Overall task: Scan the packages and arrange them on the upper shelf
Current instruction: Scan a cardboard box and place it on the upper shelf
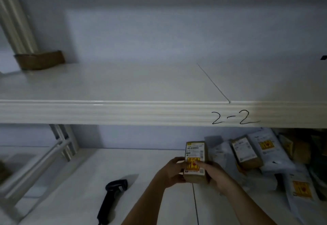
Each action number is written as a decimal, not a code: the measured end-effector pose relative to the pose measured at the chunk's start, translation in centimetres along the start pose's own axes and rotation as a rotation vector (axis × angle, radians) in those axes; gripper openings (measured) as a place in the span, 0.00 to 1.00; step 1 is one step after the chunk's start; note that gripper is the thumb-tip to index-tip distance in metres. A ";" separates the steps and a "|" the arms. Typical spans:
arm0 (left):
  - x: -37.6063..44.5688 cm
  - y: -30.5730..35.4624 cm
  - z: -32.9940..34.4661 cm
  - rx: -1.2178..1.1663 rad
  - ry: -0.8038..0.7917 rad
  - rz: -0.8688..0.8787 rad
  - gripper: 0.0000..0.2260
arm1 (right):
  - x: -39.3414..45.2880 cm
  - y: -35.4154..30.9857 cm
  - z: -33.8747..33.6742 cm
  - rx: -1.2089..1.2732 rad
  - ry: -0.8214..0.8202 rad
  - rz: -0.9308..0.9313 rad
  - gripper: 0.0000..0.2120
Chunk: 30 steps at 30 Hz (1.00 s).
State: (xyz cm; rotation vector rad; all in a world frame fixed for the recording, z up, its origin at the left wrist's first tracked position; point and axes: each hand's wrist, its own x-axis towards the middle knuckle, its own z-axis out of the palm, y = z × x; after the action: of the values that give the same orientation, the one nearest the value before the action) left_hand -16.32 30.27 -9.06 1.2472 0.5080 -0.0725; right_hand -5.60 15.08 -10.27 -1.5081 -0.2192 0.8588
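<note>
I've got the small brown cardboard package (pixel 195 161) (yellow sticker facing me) clamped between left hand (pixel 174 170) and right hand (pixel 215 173), above the lower white shelf (pixel 141 180). Black handheld barcode scanner (pixel 113 198) lies left of it; upper white shelf (pixel 123 83) marked "2-2".

package pile (pixel 276 155): blurred, right edge cut | scanner (pixel 113 200): base cropped | label (pixel 194 152): text probably unreadable

White upper shelf (pixel 123 86), cardboard box (pixel 39 60), lower shelf (pixel 150 198), scanner (pixel 113 200), parcels (pixel 265 155)

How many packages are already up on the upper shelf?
1: a brown cardboard package at the far left back of the upper shelf, beside the upright post. The shelf's right end runs out of view, so more may be hidden.
</note>
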 end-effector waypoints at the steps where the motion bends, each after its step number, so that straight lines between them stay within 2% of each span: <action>1: -1.2 -0.2 -0.2 -0.020 0.041 0.010 0.20 | -0.5 0.3 0.6 -0.006 -0.031 0.001 0.26; 3: -3.5 -0.9 -0.8 -0.022 0.113 0.029 0.18 | -1.2 1.1 2.2 0.017 -0.080 0.023 0.30; 5: -5.7 -1.7 -1.6 -0.002 0.172 0.035 0.16 | -2.1 1.8 4.0 0.081 -0.119 0.046 0.25; 8: -8.8 -2.9 -3.0 0.022 0.245 0.007 0.15 | -3.7 3.2 6.5 0.094 -0.153 0.068 0.28; 10: -10.3 -3.1 -4.2 0.039 0.286 -0.011 0.16 | -4.8 3.5 8.1 0.082 -0.188 0.060 0.23; 12: -11.9 -3.1 -5.4 0.043 0.347 -0.020 0.16 | -5.5 3.6 9.7 0.047 -0.197 0.064 0.21; 16: -14.3 -3.2 -8.1 -0.008 0.404 -0.015 0.15 | -5.8 4.0 13.1 -0.041 -0.207 0.068 0.26; 19: -14.9 -3.5 -10.8 0.018 0.432 -0.016 0.13 | -5.4 3.8 15.3 -0.141 -0.207 0.071 0.24; 21: -15.2 -3.8 -12.9 0.172 0.533 -0.006 0.13 | -4.5 3.9 16.6 -0.212 -0.186 0.088 0.24; 24: -15.8 -4.9 -16.6 0.476 0.776 -0.047 0.12 | -2.8 4.1 18.6 -0.306 -0.126 0.135 0.24; 27: -15.9 -6.3 -20.4 0.372 0.807 -0.185 0.13 | -2.0 4.2 21.1 -0.382 -0.075 0.155 0.23; 30: -15.4 -7.4 -23.6 0.266 0.765 -0.239 0.05 | -1.0 4.5 23.4 -0.492 -0.047 0.144 0.23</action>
State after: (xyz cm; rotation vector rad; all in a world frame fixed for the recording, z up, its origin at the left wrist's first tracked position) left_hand -40.09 46.11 -14.60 1.4518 1.3445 0.1489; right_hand -22.49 31.89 -11.57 -1.9806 -0.3811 1.0030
